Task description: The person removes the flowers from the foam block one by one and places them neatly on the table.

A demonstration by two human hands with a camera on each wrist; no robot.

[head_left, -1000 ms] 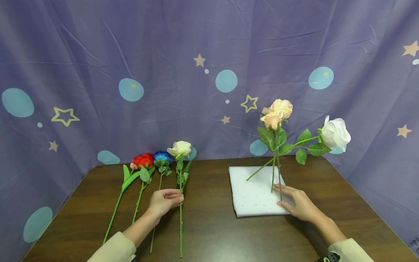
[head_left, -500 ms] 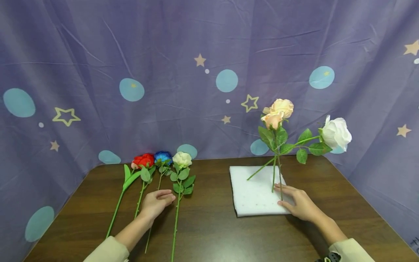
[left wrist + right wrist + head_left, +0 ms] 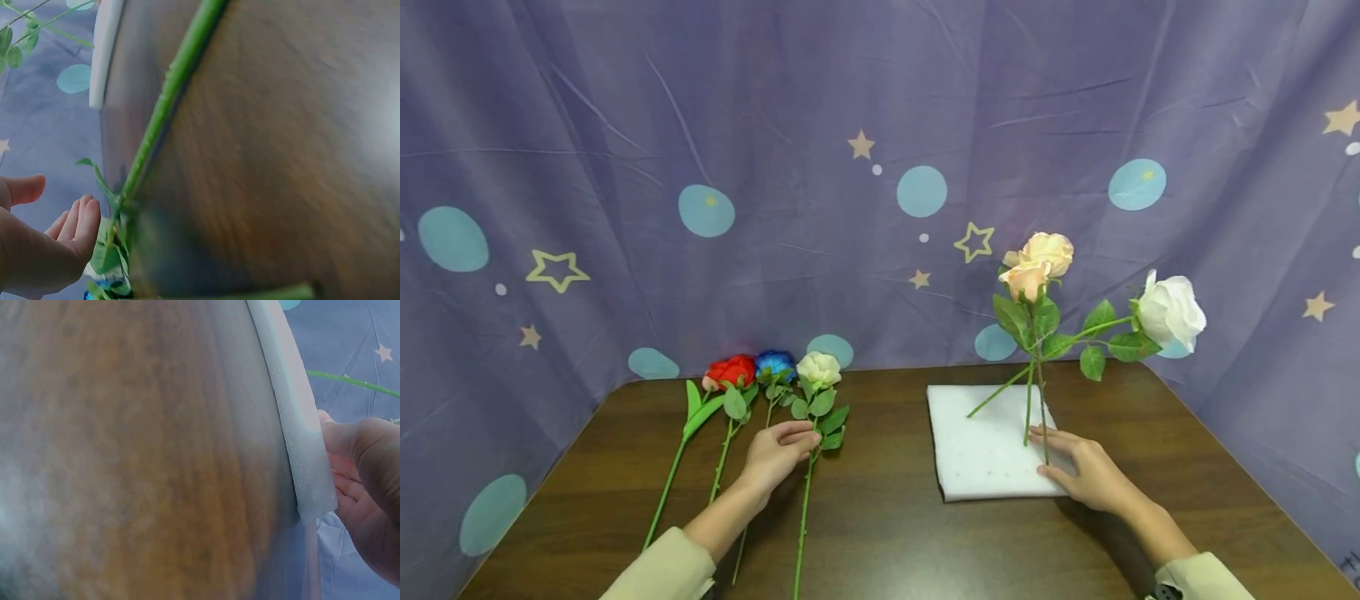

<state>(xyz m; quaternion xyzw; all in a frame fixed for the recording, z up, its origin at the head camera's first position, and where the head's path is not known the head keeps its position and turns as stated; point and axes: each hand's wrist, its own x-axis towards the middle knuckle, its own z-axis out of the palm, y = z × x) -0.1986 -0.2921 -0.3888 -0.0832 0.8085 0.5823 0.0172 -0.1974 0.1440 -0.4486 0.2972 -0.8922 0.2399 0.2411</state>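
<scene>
In the head view, the left hand hovers over the stem of a cream-white rose lying on the table. Its thumb and fingers stand apart beside the green stem in the left wrist view, with nothing visibly held. The right hand rests at the right edge of a white foam block, its fingers and thumb around the foot of a rose stem. Standing in the foam are peach roses and a large white rose that leans far right.
Left of the cream-white rose lie a blue rose, a red rose and a tulip-like stem with green leaves. A purple patterned curtain hangs behind the brown table.
The left hand held the cream-white rose slightly raised, then let it go onto the table and drew left. Now that hand is back over its stem. The right hand has stayed at the foam.
</scene>
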